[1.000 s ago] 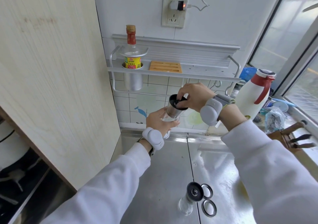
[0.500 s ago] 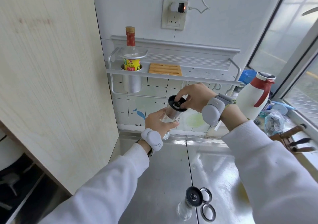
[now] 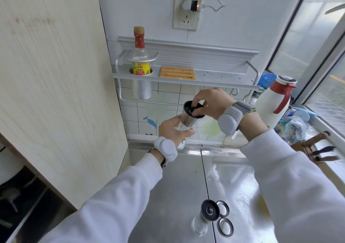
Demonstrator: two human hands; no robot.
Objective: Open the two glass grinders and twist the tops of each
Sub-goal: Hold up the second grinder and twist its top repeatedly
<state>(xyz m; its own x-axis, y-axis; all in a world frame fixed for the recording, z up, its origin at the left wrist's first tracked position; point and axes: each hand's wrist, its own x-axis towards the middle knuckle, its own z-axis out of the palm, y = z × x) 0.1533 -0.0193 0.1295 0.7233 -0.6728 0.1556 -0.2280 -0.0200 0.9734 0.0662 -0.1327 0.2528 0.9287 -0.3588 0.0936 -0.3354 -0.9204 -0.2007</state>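
I hold one glass grinder (image 3: 188, 118) up in the air above the steel counter, tilted with its black top toward the right. My left hand (image 3: 172, 130) grips its clear glass body from the left. My right hand (image 3: 212, 101) pinches the black top (image 3: 192, 109) with curled fingers. The second glass grinder (image 3: 204, 218) stands on the counter near the front edge, its black grinding head uncovered. Two round lids (image 3: 224, 217) lie on the counter beside it to the right.
A wall shelf (image 3: 214, 80) holds a red-capped bottle (image 3: 139, 54) and a wooden block (image 3: 177, 72). A white flask with a red handle (image 3: 274, 102) stands at the right, a wooden knife block (image 3: 315, 149) beyond it. A tall wooden panel (image 3: 56, 74) bounds the left.
My right hand's fingers have shifted round on the black top, and the held grinder has tilted slightly. The grinder on the counter has not moved.
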